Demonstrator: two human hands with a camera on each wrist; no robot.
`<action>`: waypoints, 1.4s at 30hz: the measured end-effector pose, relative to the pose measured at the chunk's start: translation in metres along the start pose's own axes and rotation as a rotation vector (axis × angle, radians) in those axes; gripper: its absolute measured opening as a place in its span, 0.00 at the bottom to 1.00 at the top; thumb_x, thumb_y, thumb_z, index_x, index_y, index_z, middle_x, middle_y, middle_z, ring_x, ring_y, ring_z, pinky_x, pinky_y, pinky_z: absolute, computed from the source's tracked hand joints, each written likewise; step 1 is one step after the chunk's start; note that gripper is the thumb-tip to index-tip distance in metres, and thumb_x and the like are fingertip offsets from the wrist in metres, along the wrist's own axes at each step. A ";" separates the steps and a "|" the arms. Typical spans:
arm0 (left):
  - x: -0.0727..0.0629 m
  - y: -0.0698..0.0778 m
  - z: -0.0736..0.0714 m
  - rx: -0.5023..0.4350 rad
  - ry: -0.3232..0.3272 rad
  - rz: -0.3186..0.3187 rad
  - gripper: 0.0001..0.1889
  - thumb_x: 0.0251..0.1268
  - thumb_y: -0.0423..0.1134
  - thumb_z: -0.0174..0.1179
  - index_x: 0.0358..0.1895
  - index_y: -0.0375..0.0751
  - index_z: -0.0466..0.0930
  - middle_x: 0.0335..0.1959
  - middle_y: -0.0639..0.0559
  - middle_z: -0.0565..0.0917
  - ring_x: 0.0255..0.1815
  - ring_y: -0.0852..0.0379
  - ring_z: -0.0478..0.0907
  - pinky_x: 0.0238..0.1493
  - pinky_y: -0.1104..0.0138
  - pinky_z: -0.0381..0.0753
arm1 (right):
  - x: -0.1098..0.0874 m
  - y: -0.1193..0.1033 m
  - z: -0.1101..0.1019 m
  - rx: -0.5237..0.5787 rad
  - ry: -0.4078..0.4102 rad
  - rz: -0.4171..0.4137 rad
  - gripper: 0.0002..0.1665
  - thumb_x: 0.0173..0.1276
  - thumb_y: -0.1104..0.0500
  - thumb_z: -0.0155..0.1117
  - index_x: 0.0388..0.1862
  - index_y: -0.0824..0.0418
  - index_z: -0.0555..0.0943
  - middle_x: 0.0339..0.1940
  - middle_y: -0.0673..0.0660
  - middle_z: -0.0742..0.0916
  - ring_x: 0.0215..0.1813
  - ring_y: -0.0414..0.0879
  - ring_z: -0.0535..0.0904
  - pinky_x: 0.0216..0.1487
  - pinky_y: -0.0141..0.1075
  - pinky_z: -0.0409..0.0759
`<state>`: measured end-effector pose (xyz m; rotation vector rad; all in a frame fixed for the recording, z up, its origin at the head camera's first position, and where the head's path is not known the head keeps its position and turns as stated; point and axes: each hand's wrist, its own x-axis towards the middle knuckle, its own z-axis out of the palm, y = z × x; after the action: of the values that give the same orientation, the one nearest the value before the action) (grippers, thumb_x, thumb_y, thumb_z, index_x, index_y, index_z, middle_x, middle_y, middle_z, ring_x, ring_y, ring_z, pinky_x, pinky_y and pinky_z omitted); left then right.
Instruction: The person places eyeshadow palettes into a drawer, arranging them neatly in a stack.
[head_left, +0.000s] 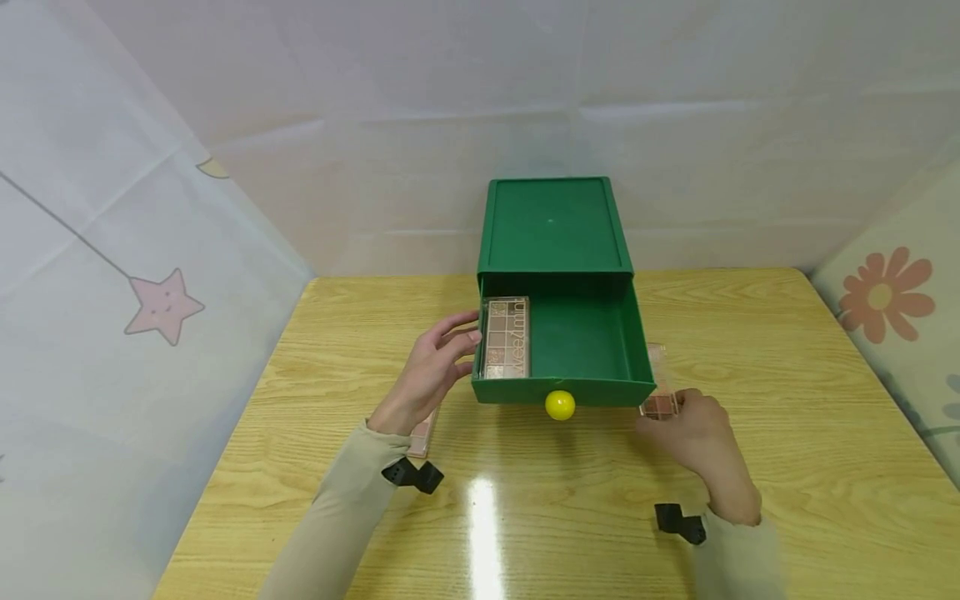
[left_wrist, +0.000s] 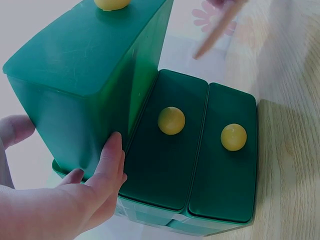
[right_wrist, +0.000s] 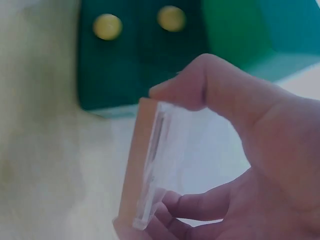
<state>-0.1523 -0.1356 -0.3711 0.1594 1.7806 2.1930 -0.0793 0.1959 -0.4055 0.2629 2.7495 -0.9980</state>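
The top drawer (head_left: 588,342) of a green drawer cabinet (head_left: 553,225) is pulled out, with a yellow round knob (head_left: 559,405) on its front. An eyeshadow palette (head_left: 507,337) with a clear lid lies inside along the left wall. My left hand (head_left: 429,367) rests its spread fingers against the drawer's outer left side; the left wrist view shows the fingertips (left_wrist: 114,145) on the green wall. Right of the drawer, my right hand (head_left: 697,429) pinches another eyeshadow palette (right_wrist: 142,160) by its edges, between thumb and fingers, above the table.
Another palette (head_left: 422,437) lies on the wooden table (head_left: 570,517), partly hidden by the left wrist. Two lower drawers (left_wrist: 162,150) with yellow knobs are shut. Behind the cabinet hangs a pale cloth (head_left: 390,167); printed cloth stands at both sides.
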 end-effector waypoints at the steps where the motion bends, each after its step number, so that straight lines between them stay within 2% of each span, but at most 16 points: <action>1: 0.000 0.000 0.000 -0.003 0.002 -0.003 0.26 0.70 0.37 0.53 0.70 0.40 0.63 0.61 0.38 0.73 0.51 0.55 0.78 0.49 0.64 0.81 | -0.001 0.001 -0.005 -0.001 0.001 0.008 0.40 0.59 0.45 0.67 0.54 0.78 0.70 0.45 0.73 0.81 0.43 0.60 0.78 0.36 0.40 0.76; 4: 0.001 0.000 0.000 -0.008 0.000 -0.005 0.26 0.70 0.37 0.53 0.69 0.40 0.62 0.59 0.38 0.74 0.52 0.55 0.78 0.49 0.64 0.81 | -0.005 0.001 -0.020 -0.011 0.014 0.027 0.45 0.61 0.42 0.64 0.60 0.79 0.67 0.50 0.75 0.79 0.47 0.62 0.77 0.38 0.42 0.77; 8: 0.001 -0.001 -0.001 -0.013 0.001 -0.015 0.25 0.70 0.37 0.53 0.69 0.40 0.63 0.57 0.39 0.75 0.52 0.55 0.79 0.50 0.64 0.81 | -0.011 0.000 -0.035 -0.017 0.081 0.018 0.46 0.62 0.42 0.63 0.63 0.79 0.66 0.53 0.75 0.79 0.48 0.62 0.77 0.35 0.38 0.74; 19: 0.000 0.001 0.000 -0.014 0.002 -0.027 0.26 0.70 0.37 0.53 0.69 0.40 0.63 0.57 0.38 0.76 0.51 0.55 0.79 0.50 0.65 0.81 | -0.030 -0.025 -0.060 0.112 0.276 -0.046 0.45 0.62 0.42 0.65 0.68 0.70 0.66 0.54 0.70 0.80 0.50 0.58 0.78 0.34 0.28 0.72; 22: 0.000 0.001 0.000 -0.020 0.003 -0.029 0.26 0.69 0.37 0.53 0.69 0.40 0.63 0.57 0.38 0.76 0.51 0.55 0.79 0.50 0.65 0.81 | -0.033 -0.033 -0.064 0.146 0.313 -0.075 0.44 0.62 0.43 0.67 0.69 0.66 0.67 0.54 0.67 0.81 0.45 0.47 0.79 0.34 0.23 0.72; 25: 0.000 0.001 0.000 -0.022 0.000 -0.028 0.26 0.69 0.37 0.53 0.69 0.40 0.62 0.57 0.38 0.76 0.51 0.55 0.79 0.50 0.65 0.81 | -0.037 -0.043 -0.066 0.182 0.333 -0.107 0.42 0.61 0.45 0.69 0.69 0.63 0.68 0.54 0.64 0.80 0.39 0.32 0.75 0.34 0.17 0.71; 27: 0.000 0.001 0.000 -0.023 -0.002 -0.029 0.26 0.69 0.37 0.53 0.69 0.40 0.62 0.58 0.37 0.75 0.51 0.55 0.79 0.50 0.64 0.81 | -0.038 -0.050 -0.066 0.207 0.331 -0.133 0.42 0.60 0.46 0.70 0.69 0.62 0.69 0.55 0.63 0.80 0.38 0.27 0.73 0.35 0.16 0.71; 29: 0.000 0.001 0.000 -0.025 -0.006 -0.029 0.26 0.69 0.37 0.53 0.69 0.40 0.62 0.58 0.37 0.75 0.52 0.55 0.79 0.50 0.64 0.81 | -0.040 -0.059 -0.066 0.222 0.320 -0.166 0.41 0.60 0.47 0.70 0.69 0.62 0.69 0.55 0.62 0.80 0.40 0.31 0.73 0.36 0.16 0.72; 34: 0.000 0.002 0.000 -0.026 -0.011 -0.037 0.26 0.69 0.37 0.53 0.69 0.41 0.62 0.61 0.37 0.74 0.54 0.54 0.78 0.51 0.63 0.81 | -0.042 -0.081 -0.063 0.215 0.292 -0.247 0.41 0.60 0.48 0.71 0.68 0.62 0.70 0.54 0.62 0.80 0.48 0.49 0.76 0.38 0.20 0.73; 37: 0.000 0.002 0.000 -0.025 -0.013 -0.039 0.26 0.70 0.37 0.53 0.69 0.42 0.62 0.61 0.38 0.74 0.55 0.54 0.78 0.51 0.63 0.80 | -0.041 -0.095 -0.061 0.193 0.269 -0.281 0.42 0.59 0.46 0.71 0.68 0.63 0.70 0.54 0.63 0.80 0.49 0.55 0.77 0.42 0.29 0.76; 40: 0.000 0.002 0.000 -0.028 -0.016 -0.034 0.26 0.69 0.37 0.53 0.69 0.41 0.63 0.60 0.39 0.74 0.54 0.54 0.79 0.51 0.63 0.81 | -0.038 -0.107 -0.058 0.159 0.237 -0.307 0.43 0.58 0.45 0.71 0.67 0.65 0.70 0.54 0.63 0.80 0.49 0.56 0.78 0.45 0.41 0.77; 42: 0.000 0.002 0.000 -0.030 -0.014 -0.032 0.26 0.69 0.37 0.53 0.69 0.41 0.63 0.59 0.39 0.75 0.53 0.54 0.79 0.51 0.63 0.81 | -0.036 -0.115 -0.055 0.140 0.215 -0.324 0.43 0.58 0.46 0.71 0.66 0.66 0.70 0.55 0.64 0.79 0.49 0.56 0.77 0.46 0.44 0.77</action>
<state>-0.1524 -0.1363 -0.3692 0.1384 1.7294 2.1897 -0.0790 0.1414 -0.2848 -0.0640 2.9837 -1.3148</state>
